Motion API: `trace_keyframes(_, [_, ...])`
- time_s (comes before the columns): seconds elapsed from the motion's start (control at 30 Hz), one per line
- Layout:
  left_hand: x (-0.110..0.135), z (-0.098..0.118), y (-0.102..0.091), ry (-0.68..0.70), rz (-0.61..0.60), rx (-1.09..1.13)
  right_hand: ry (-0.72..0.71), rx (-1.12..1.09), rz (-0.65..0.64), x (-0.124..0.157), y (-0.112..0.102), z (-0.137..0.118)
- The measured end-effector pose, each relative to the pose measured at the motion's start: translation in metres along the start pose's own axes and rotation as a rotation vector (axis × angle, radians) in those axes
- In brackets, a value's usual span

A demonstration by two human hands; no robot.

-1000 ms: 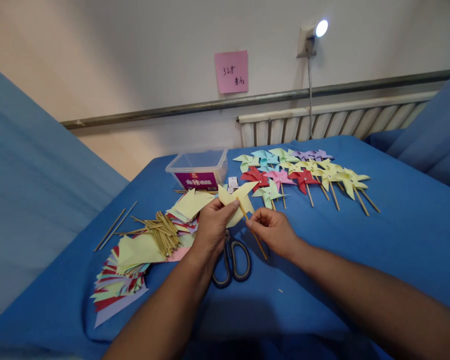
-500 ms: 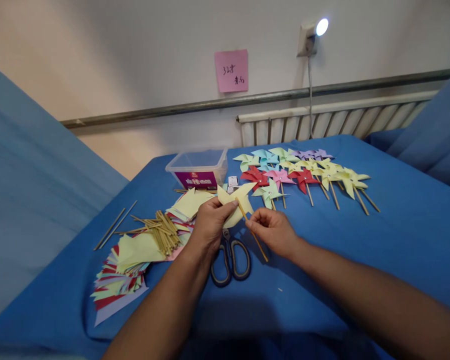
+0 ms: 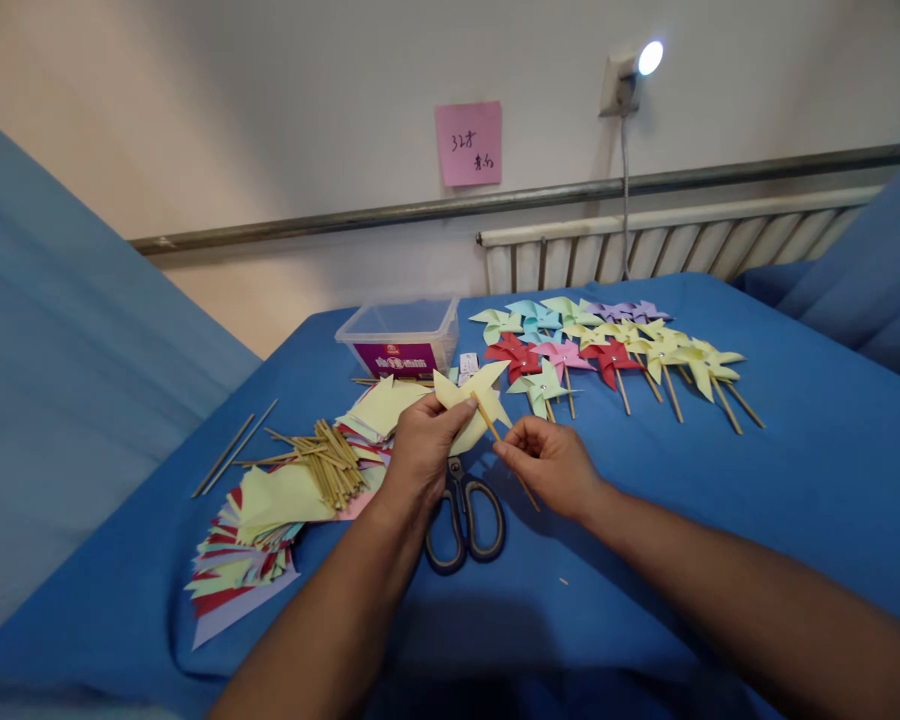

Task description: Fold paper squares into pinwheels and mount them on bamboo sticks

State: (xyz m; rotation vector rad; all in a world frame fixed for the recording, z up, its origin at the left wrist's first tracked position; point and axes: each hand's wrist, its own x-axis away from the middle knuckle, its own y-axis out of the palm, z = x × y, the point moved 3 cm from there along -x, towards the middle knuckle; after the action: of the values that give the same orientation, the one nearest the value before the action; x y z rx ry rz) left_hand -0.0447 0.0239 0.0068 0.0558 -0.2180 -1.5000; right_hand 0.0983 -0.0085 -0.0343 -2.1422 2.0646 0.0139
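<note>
A pale yellow paper pinwheel [image 3: 487,392] is held over the table between my two hands. My left hand [image 3: 426,435] pinches its paper blades, with the thumb against the top of the thin wooden stick [image 3: 487,415]. Lower down, the fingers of my right hand [image 3: 546,460] are closed on that same stick, whose end points toward me. Scissors [image 3: 465,520] lie just below the hands, handles nearest me and blades partly hidden by the left hand and pinwheel.
Several finished pinwheels [image 3: 607,357] lie at the back right. On the left are wooden sticks [image 3: 334,468] on stacked coloured paper sheets [image 3: 247,560]. A clear plastic box [image 3: 401,325] stands behind them. Two thin rods [image 3: 232,450] lie at the far left.
The stick's lower end has lifted slightly. Both hands keep nearly the same grip, and the whole view has shifted a little.
</note>
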Motion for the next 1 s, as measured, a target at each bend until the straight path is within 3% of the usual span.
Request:
trace_keyframes(0.4, [0.004,0.005,0.004,0.061,-0.092,0.136,0.009,-0.076,0.049,-0.005,-0.004,0.004])
trace_keyframes(0.6, [0.001,0.01,-0.004,0.098,0.124,0.151,0.073,-0.238,0.059,-0.008,-0.003,0.001])
trace_keyframes(0.67, [0.0,0.009,-0.005,0.095,0.137,0.156,0.114,-0.294,0.022,-0.01,-0.003,0.001])
trace_keyframes(0.87, [0.003,0.0,0.007,-0.004,-0.1,0.183,0.154,-0.378,-0.111,-0.008,0.002,-0.002])
trace_keyframes(1.0, [0.005,-0.004,0.011,0.004,-0.123,0.155,0.163,-0.361,-0.161,-0.006,0.005,0.001])
